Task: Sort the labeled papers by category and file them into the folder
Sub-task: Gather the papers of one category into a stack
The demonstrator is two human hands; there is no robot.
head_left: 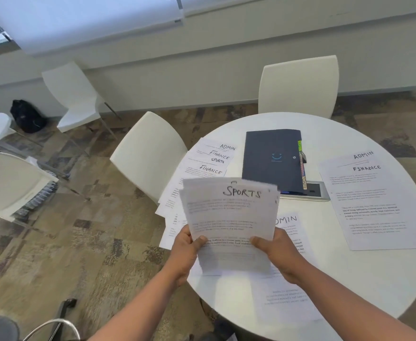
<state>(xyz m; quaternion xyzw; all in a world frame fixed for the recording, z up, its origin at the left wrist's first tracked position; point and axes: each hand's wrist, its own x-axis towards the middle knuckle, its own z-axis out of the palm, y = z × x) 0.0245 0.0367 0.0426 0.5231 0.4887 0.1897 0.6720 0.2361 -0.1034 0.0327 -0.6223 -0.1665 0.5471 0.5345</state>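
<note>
The main risk here is loose sheets escaping the sheaf of SPORTS papers (229,217): its top edges are fanned and uneven, so if either grip slackens, a back sheet could slide out and land on the ADMIN sheet (291,230) lying just beneath on the round white desk (374,279), mixing two categories. A second hazard is the fanned spread of papers at the desk's left edge (202,168), where ADMIN, FINANCE and SPORTS headings overlap and several sheets hang over the rim; a brush from a forearm could push them to the floor. The dark blue folder (273,161) lies closed farther back on the desk, its coloured tabs showing along its right side, and it partly covers a grey panel, so opening it one-handed might shift it. The pile headed ADMIN and FINANCE (374,200) lies well apart on the right. The left hand (186,252) grips the sheaf's lower left edge, thumb on the front and fingers curled behind; the right hand (275,252) mirrors it on the lower right edge. Both forearms reach forward from the bottom of the view, holding the sheaf tilted up above the near part of the desk, the heading facing the person.
</note>
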